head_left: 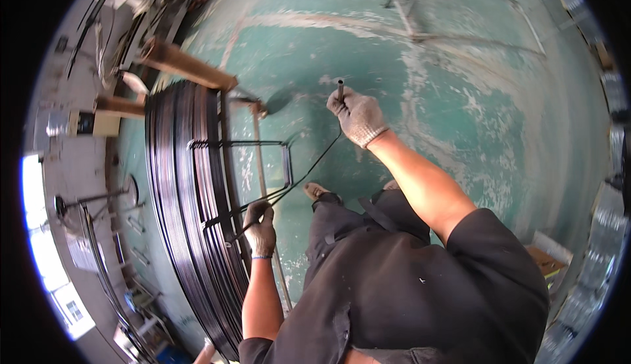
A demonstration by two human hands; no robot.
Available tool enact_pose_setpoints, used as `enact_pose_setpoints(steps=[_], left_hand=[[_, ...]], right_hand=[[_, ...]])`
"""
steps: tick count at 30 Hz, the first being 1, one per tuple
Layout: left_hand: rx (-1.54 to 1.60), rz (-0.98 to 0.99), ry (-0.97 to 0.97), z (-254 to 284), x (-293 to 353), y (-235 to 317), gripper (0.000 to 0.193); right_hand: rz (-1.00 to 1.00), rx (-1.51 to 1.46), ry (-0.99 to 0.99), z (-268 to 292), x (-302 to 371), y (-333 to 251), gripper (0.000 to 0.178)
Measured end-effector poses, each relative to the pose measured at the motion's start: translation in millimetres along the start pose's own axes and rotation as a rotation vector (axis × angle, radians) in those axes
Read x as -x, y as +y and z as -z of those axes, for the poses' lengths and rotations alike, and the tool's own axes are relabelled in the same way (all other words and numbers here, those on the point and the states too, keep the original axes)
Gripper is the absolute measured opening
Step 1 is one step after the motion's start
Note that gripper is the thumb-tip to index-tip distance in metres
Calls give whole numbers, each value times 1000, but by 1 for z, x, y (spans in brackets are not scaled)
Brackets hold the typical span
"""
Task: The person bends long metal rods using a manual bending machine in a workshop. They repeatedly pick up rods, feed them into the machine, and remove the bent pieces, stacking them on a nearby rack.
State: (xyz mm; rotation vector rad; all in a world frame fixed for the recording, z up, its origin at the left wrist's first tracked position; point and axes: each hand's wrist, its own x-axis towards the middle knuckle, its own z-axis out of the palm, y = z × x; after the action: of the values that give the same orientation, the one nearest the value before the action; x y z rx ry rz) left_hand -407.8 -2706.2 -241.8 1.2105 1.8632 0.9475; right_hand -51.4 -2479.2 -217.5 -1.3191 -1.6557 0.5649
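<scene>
Green floor [296, 48]. Wire-handling step: left grip [260, 231] clamped on black wire [322, 157], right grip [359, 115] on tube [340, 86]; next probably needs steadiness.

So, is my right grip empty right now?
No, the right grip is closed around a dark tube, whose open end sticks out from it.

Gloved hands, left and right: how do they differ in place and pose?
The left hand is beside the dark bundle; the right hand is over the green floor, farther forward. The right hand is shut around a dark tube; the left hand is at thin dark rods. Both wear knit gloves.
</scene>
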Motion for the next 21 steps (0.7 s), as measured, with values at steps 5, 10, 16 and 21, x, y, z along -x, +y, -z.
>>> enact_pose_setpoints(steps=[5, 10, 16, 21], left_hand=[[-121, -180, -334, -174, -16, 119, 13], [-52, -258, -627, -344, -4, 201, 13], [251, -120, -895, -540, 33, 304, 6], [274, -138, -1034, -734, 146, 455, 18]], right_hand=[[-146, 217, 381, 287, -3, -30, 14], [-275, 159, 795, 539, 28, -42, 29], [-367, 162, 1210, 773, 138, -58, 29], [-344, 289, 1417, 872, 239, 18, 32]])
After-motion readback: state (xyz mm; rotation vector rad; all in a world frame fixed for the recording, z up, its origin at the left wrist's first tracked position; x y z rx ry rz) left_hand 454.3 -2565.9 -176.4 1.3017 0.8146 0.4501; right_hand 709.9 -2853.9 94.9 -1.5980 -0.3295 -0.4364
